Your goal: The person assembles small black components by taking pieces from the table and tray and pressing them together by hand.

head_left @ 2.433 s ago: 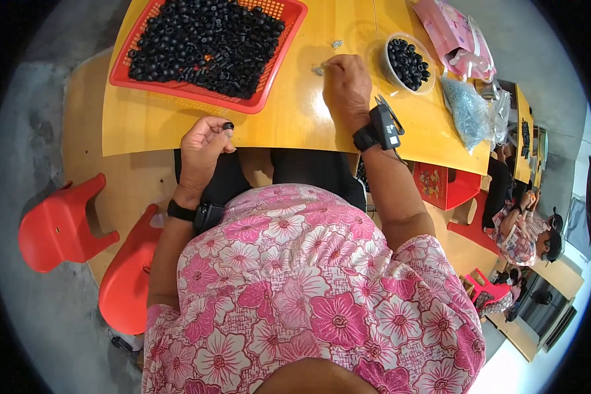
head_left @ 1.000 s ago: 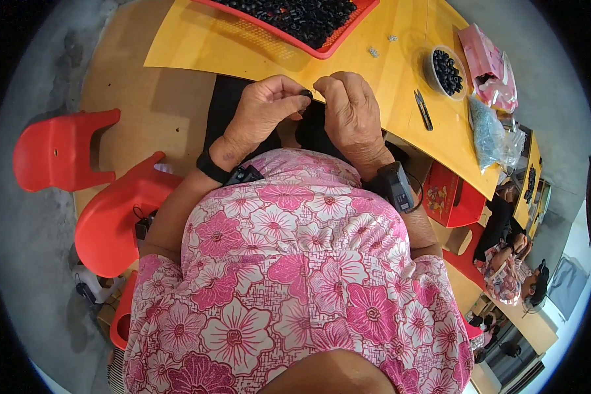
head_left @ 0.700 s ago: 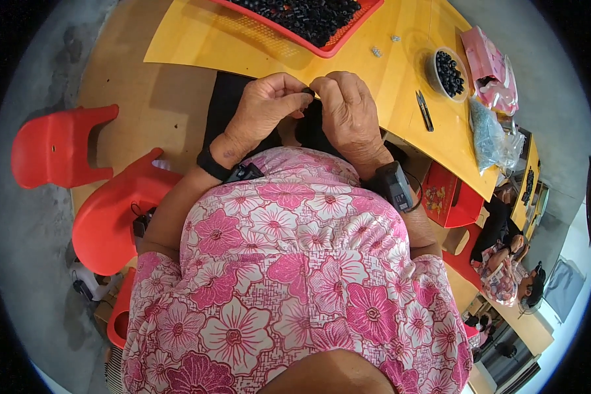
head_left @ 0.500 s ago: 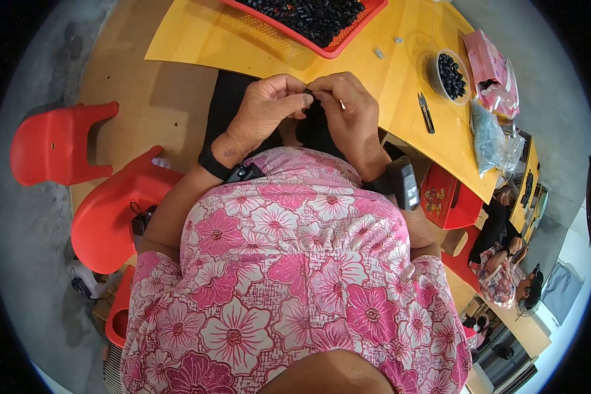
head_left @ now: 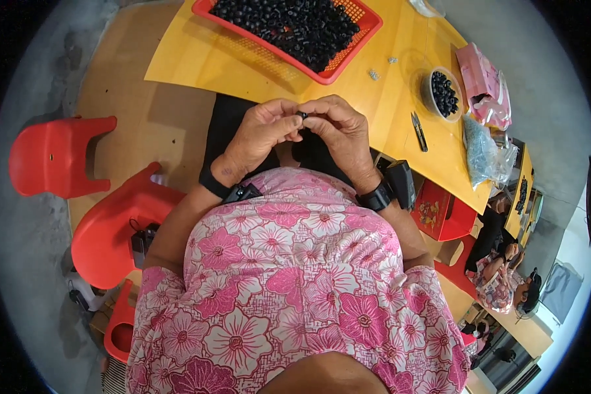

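A small black ring-like part (head_left: pixel 302 114) is pinched between the fingertips of both my hands, just off the table's near edge. My left hand (head_left: pixel 264 129) grips it from the left between thumb and fingers. From the other side my right hand (head_left: pixel 340 129) holds it with thumb and forefinger, so much of it is hidden. Beyond the hands, a red plastic basket (head_left: pixel 326 79) holds many loose small black parts (head_left: pixel 289 26). To the right stands a clear round tub (head_left: pixel 428 98) with black ring-shaped parts (head_left: pixel 444 94) in it.
On the yellow table (head_left: pixel 368 98) lie tweezers or small snips (head_left: pixel 419 131), two little clusters of metal bits (head_left: pixel 373 75), a bag of bluish material (head_left: pixel 479 151) and a pink bag (head_left: pixel 482 79). Red stools (head_left: pixel 39 157) stand at left. Another person (head_left: pixel 499 269) sits far right.
My hands sit slightly lower in the picture, and the black part now shows between the fingertips. The view has tilted, so more of the basket shows.
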{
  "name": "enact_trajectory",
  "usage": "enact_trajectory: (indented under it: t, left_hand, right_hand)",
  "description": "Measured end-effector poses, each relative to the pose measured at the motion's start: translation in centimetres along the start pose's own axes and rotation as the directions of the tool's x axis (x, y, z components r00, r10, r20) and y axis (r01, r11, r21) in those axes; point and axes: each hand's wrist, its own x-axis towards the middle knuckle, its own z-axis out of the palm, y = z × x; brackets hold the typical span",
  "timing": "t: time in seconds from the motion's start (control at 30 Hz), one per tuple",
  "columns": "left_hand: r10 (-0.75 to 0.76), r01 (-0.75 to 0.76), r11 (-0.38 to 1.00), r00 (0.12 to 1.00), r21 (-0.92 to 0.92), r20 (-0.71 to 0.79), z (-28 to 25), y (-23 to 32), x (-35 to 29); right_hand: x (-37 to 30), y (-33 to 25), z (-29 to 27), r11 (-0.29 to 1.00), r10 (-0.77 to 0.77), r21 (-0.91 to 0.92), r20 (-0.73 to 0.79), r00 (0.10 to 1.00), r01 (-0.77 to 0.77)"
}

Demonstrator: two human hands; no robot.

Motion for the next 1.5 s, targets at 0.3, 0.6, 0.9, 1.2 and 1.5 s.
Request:
enact_trajectory:
  t: [0.3, 0.6, 0.9, 1.2, 1.5]
  left_hand:
    - [-0.025, 0.025, 1.0, 1.0, -0.011, -0.002, -1.3, 0.4, 0.1]
    - [-0.018, 0.019, 1.0, 1.0, 0.015, -0.025, -1.9, 0.5, 0.3]
    - [-0.008, 0.01, 1.0, 0.999, 0.027, -0.045, -2.4, 0.4, -0.3]
    - [-0.019, 0.02, 1.0, 0.999, 0.02, -0.049, -2.2, 0.3, -0.6]
    - [0.06, -0.058, 0.998, 0.996, 0.033, -0.072, -0.8, 1.5, -1.0]
  right_hand:
    - [5.6, -2.0, -3.2, 0.872, -0.205, -0.459, -0.031, 0.978, 0.169]
    - [13.0, 1.2, -4.4, 0.343, -0.064, -0.866, 0.365, 0.929, 0.364]
    - [14.3, 1.3, -2.6, 0.249, 0.155, -0.938, 0.283, 0.946, 0.24]
    - [14.4, 1.3, -2.1, 0.162, 0.162, -0.948, 0.298, 0.941, 0.272]
    - [8.8, -1.1, -3.5, 0.999, 0.01, -0.033, 0.111, 0.994, -0.007]
